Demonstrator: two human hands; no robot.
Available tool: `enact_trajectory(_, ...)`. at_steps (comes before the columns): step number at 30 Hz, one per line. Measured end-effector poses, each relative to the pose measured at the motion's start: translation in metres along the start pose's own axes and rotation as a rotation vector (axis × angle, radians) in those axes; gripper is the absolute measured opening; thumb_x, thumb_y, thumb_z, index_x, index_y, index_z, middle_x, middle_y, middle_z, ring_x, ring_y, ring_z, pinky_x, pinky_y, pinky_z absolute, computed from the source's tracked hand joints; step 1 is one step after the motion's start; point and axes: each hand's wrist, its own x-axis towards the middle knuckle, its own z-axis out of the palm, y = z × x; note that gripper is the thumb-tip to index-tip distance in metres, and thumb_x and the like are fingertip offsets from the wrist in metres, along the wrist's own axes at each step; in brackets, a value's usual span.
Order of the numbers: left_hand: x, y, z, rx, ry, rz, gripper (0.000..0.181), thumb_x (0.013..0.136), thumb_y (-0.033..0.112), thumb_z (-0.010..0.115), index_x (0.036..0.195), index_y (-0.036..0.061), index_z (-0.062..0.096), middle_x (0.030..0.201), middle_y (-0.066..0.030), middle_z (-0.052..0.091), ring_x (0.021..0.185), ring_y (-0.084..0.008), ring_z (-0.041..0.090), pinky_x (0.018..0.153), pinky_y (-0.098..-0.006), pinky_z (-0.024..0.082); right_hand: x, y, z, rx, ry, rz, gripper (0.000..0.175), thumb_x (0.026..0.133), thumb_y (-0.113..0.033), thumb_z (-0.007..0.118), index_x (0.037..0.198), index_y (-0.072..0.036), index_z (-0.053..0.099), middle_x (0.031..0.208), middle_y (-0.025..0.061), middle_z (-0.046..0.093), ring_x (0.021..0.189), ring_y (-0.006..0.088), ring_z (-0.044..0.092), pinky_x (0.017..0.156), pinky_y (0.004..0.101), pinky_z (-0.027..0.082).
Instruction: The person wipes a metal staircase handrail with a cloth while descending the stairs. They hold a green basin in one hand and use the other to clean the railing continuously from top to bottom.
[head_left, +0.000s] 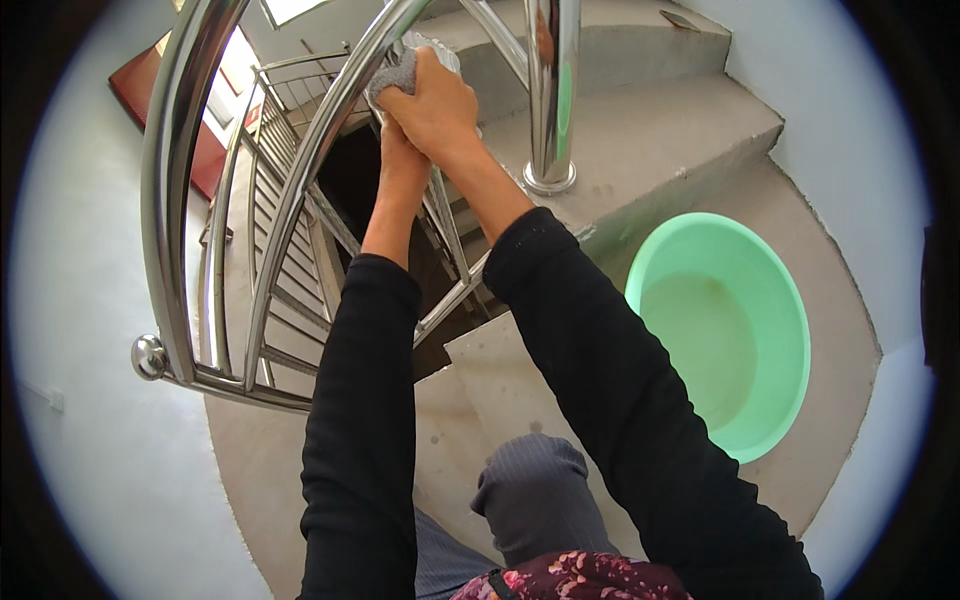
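My right hand (442, 105) is closed around a grey cloth (395, 73), which it presses against the curved stainless steel rail (315, 142) at the top of the view. My left hand (403, 142) comes up just beneath it. Most of its fingers are hidden behind the right hand, so its grip cannot be made out. Something pale and crumpled (439, 51) shows behind the right knuckles; what it is stays unclear. A thicker polished handrail (169, 172) curves past on the left.
A green plastic basin (776, 330) with cloudy water stands at right on the concrete landing (832, 360). Concrete steps (622, 127) rise ahead, with a steel post (551, 97) fixed on one. Past the balusters (292, 262), the stairwell drops away. White walls (97, 300) flank both sides.
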Motion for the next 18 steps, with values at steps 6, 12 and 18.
enact_trajectory(6,-0.007,0.012,0.013,0.217,0.041,0.066,0.034,0.106,0.023,0.049,0.137,0.0068,0.046,0.126,-0.0038,0.056,0.114,-0.0150,0.056,0.096,-0.0333,0.049,-0.001,-0.007,-0.005,0.037,-0.024,0.037,0.040,0.076,-0.031,0.067,0.097,0.000,0.054,0.090,0.0222,0.069,0.089,0.0427,0.066,0.080,0.0507,0.049)
enact_trajectory(12,-0.001,-0.030,-0.019,0.015,-0.001,-0.045,0.038,0.109,0.032,0.041,0.139,0.0088,0.046,0.124,-0.0039,0.056,0.112,-0.0158,0.057,0.093,-0.0320,0.050,-0.014,0.012,0.012,0.028,0.055,0.017,0.037,0.077,-0.025,0.067,0.099,0.000,0.052,0.093,0.0216,0.067,0.091,0.0447,0.064,0.079,0.0519,0.049)
enact_trajectory(18,-0.075,-0.136,-0.063,-0.111,-0.051,-0.144,0.029,0.109,0.025,0.043,0.132,0.0086,0.050,0.121,-0.0018,0.056,0.106,-0.0112,0.057,0.088,-0.0285,0.051,-0.102,0.075,0.034,0.032,-0.024,0.117,0.037,0.080,-0.025,0.071,0.102,-0.003,0.052,0.096,0.0204,0.065,0.094,0.0437,0.062,0.078,0.0521,0.049)
